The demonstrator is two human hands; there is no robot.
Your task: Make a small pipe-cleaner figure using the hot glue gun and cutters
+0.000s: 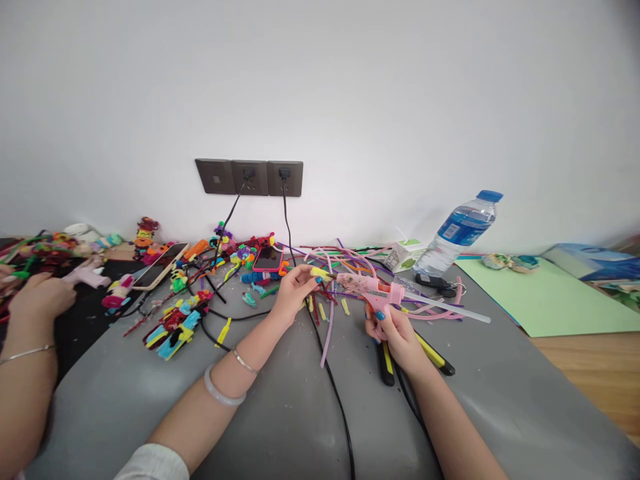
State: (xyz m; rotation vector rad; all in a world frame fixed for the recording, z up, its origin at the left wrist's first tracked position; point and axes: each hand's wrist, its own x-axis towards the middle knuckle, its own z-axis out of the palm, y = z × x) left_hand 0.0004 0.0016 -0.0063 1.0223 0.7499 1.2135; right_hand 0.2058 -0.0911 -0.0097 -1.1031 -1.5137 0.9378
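My right hand [393,328] is wrapped round the handle of a pink hot glue gun [373,288], whose clear glue stick [453,307] juts out to the right. The gun's nozzle points left at a short yellow pipe-cleaner piece [320,272], pinched in the fingertips of my left hand [294,291]. Both hands hover over the grey table [280,413], above scattered yellow offcuts and a pink pipe cleaner [329,333]. A black cord [333,393] runs under them towards me.
Another person's hand [40,297] rests at the far left among colourful pipe-cleaner crafts. Two phones [267,258] lie near the wall sockets [249,177]. A water bottle [457,233], small carton [404,254], keys, black-and-yellow pliers [435,355] and green paper [545,297] sit to the right.
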